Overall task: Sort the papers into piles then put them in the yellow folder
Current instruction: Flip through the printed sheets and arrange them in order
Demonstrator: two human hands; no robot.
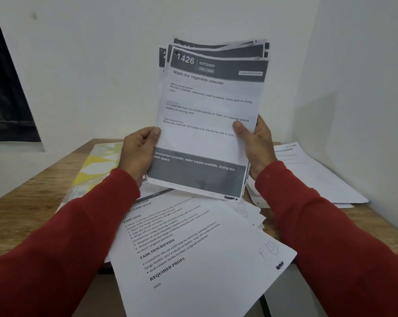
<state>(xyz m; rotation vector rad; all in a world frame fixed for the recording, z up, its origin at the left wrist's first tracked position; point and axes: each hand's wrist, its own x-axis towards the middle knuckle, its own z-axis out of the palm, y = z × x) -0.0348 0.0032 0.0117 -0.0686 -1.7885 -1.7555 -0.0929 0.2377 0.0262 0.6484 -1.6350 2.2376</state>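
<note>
I hold a stack of printed sheets (207, 115) upright above the table; its top page has a dark header reading "1426 KITCHEN". My left hand (139, 149) grips the stack's left edge, thumb on the front. My right hand (256, 145) grips the right edge the same way. Below the stack, a loose pile of white printed papers (193, 243) lies on the wooden table (33, 197), its front sheet hanging over the near edge. The yellow folder (95, 165) lies flat at the left, partly hidden by my left arm and the papers.
Another pile of white sheets (312, 172) lies at the table's right, close to the wall corner. White walls stand just behind and to the right of the table. A dark window frame (8, 92) is at the far left.
</note>
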